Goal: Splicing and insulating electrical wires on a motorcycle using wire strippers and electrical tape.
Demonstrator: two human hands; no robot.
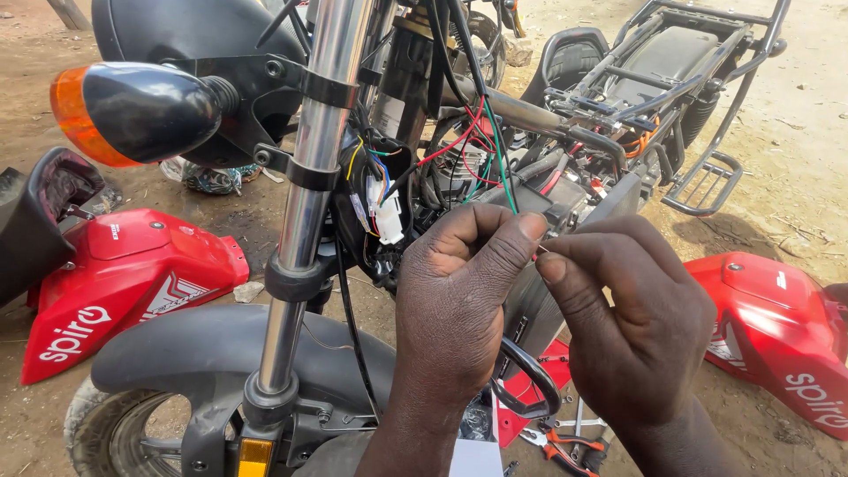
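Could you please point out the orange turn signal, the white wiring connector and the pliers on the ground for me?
orange turn signal (78, 115), head view, on its orange lens.
white wiring connector (387, 221), head view, on the plastic body.
pliers (558, 444), head view, on the orange handles.

Both hands, left hand (459, 291) and right hand (632, 327), meet close together in front of the wires (481, 141), which hang thick just above the fingertips. The fork tube (305, 194) bars the left side, the rear rack (698, 79) the upper right. Open ground lies at far right, between the rack and the red panel (777, 327). Pliers (556, 446) lie below.
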